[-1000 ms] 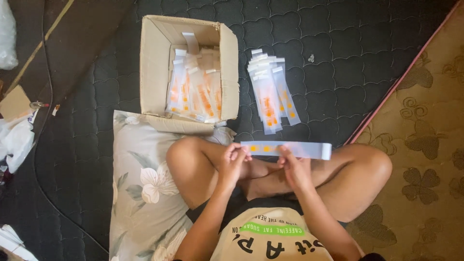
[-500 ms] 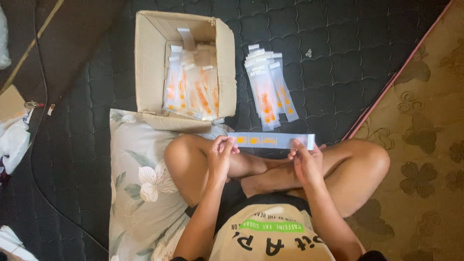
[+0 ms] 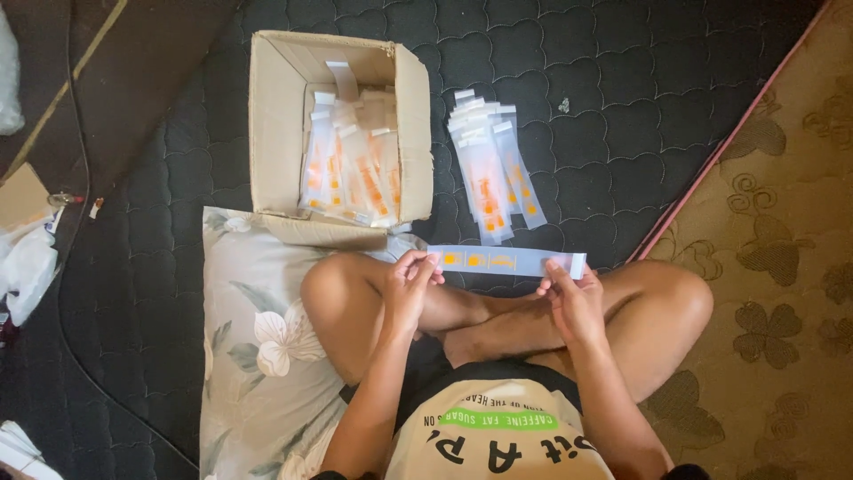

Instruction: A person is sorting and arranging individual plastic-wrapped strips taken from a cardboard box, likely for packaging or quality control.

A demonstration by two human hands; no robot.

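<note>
I sit cross-legged and hold a long clear plastic sleeve with orange items inside (image 3: 506, 261) level above my knees. My left hand (image 3: 410, 283) pinches its left end and my right hand (image 3: 569, 298) holds its right end. Ahead of me an open cardboard box (image 3: 274, 124) stands with several similar sleeves upright inside. To the right of the box a loose pile of the same sleeves (image 3: 490, 169) lies on the dark quilted mat.
A floral pillow (image 3: 253, 347) lies under my left leg. The dark quilted mat (image 3: 622, 98) spreads ahead; a patterned brown carpet (image 3: 782, 240) borders it on the right. White bags and scraps (image 3: 27, 267) sit at the far left with a thin cable (image 3: 67, 178).
My hands have spread apart along the sleeve, the right one sliding out toward its right end. The sleeve now sits stretched level between both hands.
</note>
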